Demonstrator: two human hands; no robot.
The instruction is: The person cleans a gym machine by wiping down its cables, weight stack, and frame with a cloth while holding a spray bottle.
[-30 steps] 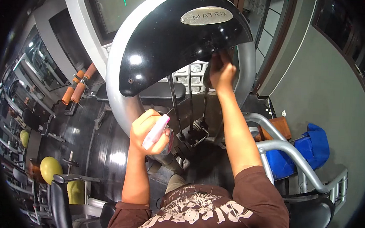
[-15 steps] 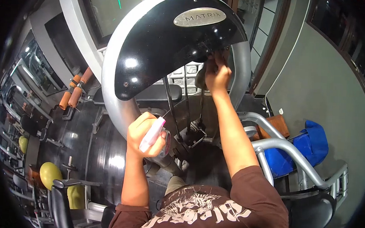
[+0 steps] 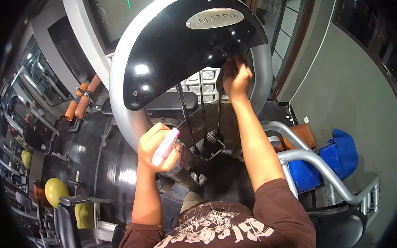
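My left hand point(image 3: 155, 146) is wrapped around a spray bottle point(image 3: 165, 148) with a white and pink head; the bottle's clear body shows only partly below the fingers. My right hand point(image 3: 238, 81) is up at the lower right edge of a glossy black machine panel point(image 3: 175, 52) marked MATRIX. Its fingers are curled against that edge, and a dark patch shows beside them. What they hold, if anything, is hidden. A thick silver frame point(image 3: 121, 72) curves around the panel, and dark vertical rods point(image 3: 201, 111) run down beneath it.
Silver tubular rails point(image 3: 312, 158) and a black pad point(image 3: 340, 232) stand at my right, near a blue object point(image 3: 339, 154) by the wall. Behind the machine is a black bench point(image 3: 173, 100). Orange rollers point(image 3: 80, 106) and a yellow ball point(image 3: 56, 192) are on the left.
My right hand stays at the panel's lower edge with only a slight shift of the fingers. The left hand keeps its hold on the spray bottle. The view has moved very slightly.
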